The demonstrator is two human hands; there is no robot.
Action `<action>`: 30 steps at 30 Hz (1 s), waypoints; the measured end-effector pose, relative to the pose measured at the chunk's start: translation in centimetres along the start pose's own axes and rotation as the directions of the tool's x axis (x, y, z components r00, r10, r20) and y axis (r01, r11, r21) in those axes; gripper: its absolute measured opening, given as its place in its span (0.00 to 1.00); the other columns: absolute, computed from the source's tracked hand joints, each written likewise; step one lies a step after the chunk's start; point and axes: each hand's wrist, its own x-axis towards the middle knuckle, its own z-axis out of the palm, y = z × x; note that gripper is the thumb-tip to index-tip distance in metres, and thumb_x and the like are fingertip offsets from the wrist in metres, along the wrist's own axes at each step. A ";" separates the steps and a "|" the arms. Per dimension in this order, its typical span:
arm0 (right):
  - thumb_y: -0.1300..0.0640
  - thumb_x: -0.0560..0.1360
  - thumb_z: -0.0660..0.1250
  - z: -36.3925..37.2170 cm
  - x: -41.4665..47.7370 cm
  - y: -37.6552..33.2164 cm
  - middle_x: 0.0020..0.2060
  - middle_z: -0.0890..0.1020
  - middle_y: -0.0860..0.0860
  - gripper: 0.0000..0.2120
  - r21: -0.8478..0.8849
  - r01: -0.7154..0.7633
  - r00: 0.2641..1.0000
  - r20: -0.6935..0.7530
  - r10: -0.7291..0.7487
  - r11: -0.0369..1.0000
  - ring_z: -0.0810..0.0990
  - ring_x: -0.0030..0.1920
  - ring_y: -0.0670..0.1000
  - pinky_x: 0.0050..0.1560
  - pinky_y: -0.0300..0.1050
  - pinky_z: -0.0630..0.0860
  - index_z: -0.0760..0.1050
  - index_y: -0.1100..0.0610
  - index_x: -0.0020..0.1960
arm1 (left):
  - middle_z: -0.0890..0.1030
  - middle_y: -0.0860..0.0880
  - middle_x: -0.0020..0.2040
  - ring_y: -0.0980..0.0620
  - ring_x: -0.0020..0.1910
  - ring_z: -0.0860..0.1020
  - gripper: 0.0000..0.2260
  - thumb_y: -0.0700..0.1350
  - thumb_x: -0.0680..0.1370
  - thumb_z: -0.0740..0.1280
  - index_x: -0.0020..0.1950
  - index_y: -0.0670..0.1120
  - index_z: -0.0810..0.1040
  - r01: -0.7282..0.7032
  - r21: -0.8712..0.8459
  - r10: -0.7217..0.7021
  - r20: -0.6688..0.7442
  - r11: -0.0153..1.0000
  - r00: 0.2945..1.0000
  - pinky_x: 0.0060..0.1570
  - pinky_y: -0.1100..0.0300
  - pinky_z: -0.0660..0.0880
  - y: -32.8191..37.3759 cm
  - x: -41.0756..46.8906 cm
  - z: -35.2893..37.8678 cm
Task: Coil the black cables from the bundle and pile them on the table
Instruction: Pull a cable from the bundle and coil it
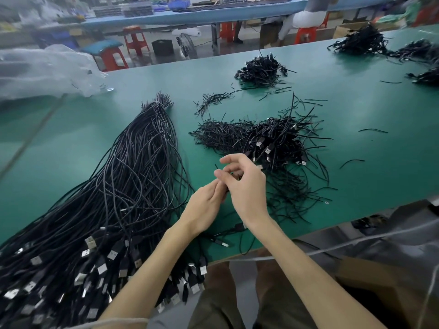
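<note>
Bundle, near left: the long bundle of black cables (133, 186) lies on my green table (356, 110). Its USB plugs spill over the near edge and its bare ends point away from me.
My left hand (204, 207): fingertips pinch a thin black cable (226, 189), mostly hidden, just right of the bundle.
My right hand (247, 186): touching the left, fingers curled round the same cable, forefinger raised.
Pile, just beyond my hands: coiled cables (273, 138) heaped with loose strands around them.
Farther pile, mid-table: a smaller heap of coils (261, 67).
Far right: more dark heaps (363, 41).
Far left: clear plastic bag (47, 67) on the table edge.
Beyond the table: red stools (135, 41).
</note>
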 end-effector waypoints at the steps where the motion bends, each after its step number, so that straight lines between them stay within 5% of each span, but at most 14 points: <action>1: 0.61 0.75 0.75 -0.1 0.0 0.2 0.40 0.83 0.45 0.10 -0.013 0.004 1.000 0.002 -0.004 1.000 0.79 0.38 0.42 0.44 0.33 0.74 0.82 0.52 0.55 | 0.82 0.39 0.51 0.36 0.51 0.80 0.24 0.68 0.82 0.49 0.61 0.57 0.77 -0.017 0.032 0.016 0.006 0.999 1.000 0.56 0.36 0.76 -0.1 0.0 0.1; 4: 0.62 0.75 0.75 -0.2 0.1 0.4 0.41 0.83 0.44 0.09 -0.031 -0.001 1.000 -0.012 0.001 1.000 0.79 0.40 0.40 0.47 0.35 0.77 0.85 0.52 0.54 | 0.84 0.43 0.52 0.40 0.52 0.82 0.23 0.70 0.81 0.47 0.64 0.64 0.74 -0.035 0.081 0.034 0.018 0.996 0.999 0.58 0.39 0.77 -0.2 -0.1 0.1; 10: 0.62 0.75 0.75 -0.3 0.4 0.4 0.39 0.83 0.44 0.09 -0.049 -0.022 1.000 -0.008 0.022 0.999 0.79 0.35 0.41 0.45 0.38 0.78 0.85 0.52 0.53 | 0.83 0.41 0.58 0.38 0.56 0.81 0.28 0.67 0.82 0.47 0.72 0.55 0.72 -0.066 0.101 0.059 0.067 0.993 0.996 0.61 0.39 0.75 0.3 -0.4 -0.1; 14: 0.61 0.75 0.75 -0.8 0.8 0.7 0.35 0.83 0.48 0.11 -0.059 -0.071 0.997 0.031 0.073 0.996 0.80 0.35 0.48 0.47 0.47 0.81 0.84 0.52 0.56 | 0.84 0.43 0.49 0.42 0.46 0.80 0.22 0.61 0.85 0.47 0.78 0.63 0.65 -0.104 0.227 0.095 0.050 0.968 0.994 0.57 0.41 0.75 0.3 -0.4 0.0; 18: 0.60 0.75 0.75 -1.0 0.7 1.0 0.34 0.82 0.47 0.10 -0.074 -0.087 0.993 0.069 0.092 0.993 0.76 0.33 0.43 0.46 0.46 0.81 0.84 0.50 0.54 | 0.83 0.47 0.41 0.46 0.39 0.77 0.18 0.55 0.88 0.48 0.77 0.65 0.66 -0.111 0.279 0.108 0.024 0.954 0.994 0.51 0.42 0.76 0.5 -0.3 0.1; 22: 0.62 0.76 0.72 -1.0 0.3 0.9 0.39 0.84 0.46 0.10 -0.075 -0.059 0.995 0.071 0.064 0.995 0.80 0.38 0.40 0.43 0.29 0.74 0.84 0.53 0.57 | 0.85 0.45 0.51 0.43 0.50 0.82 0.17 0.51 0.87 0.51 0.68 0.51 0.77 -0.058 0.246 0.071 -0.047 0.967 0.996 0.54 0.42 0.77 0.3 -0.1 0.1; 25: 0.63 0.79 0.70 -0.8 -0.5 0.6 0.50 0.83 0.46 0.12 -0.123 0.056 0.996 0.074 -0.047 0.991 0.79 0.48 0.39 0.48 0.26 0.71 0.82 0.54 0.61 | 0.80 0.42 0.39 0.44 0.38 0.75 0.16 0.47 0.86 0.57 0.48 0.37 0.76 -0.043 0.132 0.065 -0.167 0.990 0.984 0.42 0.44 0.75 0.1 0.2 -0.1; 27: 0.62 0.80 0.69 -0.9 -1.2 0.7 0.53 0.79 0.46 0.11 -0.183 0.187 0.982 0.036 -0.183 0.965 0.78 0.50 0.41 0.51 0.28 0.71 0.81 0.55 0.61 | 0.69 0.45 0.32 0.49 0.32 0.65 0.17 0.43 0.85 0.59 0.37 0.39 0.66 -0.021 -0.007 0.019 -0.240 1.000 0.971 0.36 0.49 0.65 0.1 0.4 -0.3; 30: 0.59 0.80 0.70 -1.3 -2.0 1.4 0.48 0.78 0.46 0.03 -0.183 0.222 0.975 0.008 -0.224 0.958 0.78 0.49 0.44 0.51 0.30 0.71 0.79 0.54 0.53 | 0.64 0.51 0.31 0.53 0.30 0.61 0.16 0.43 0.83 0.58 0.35 0.47 0.62 0.000 -0.235 -0.061 -0.254 0.972 0.965 0.32 0.54 0.61 0.2 0.5 -0.7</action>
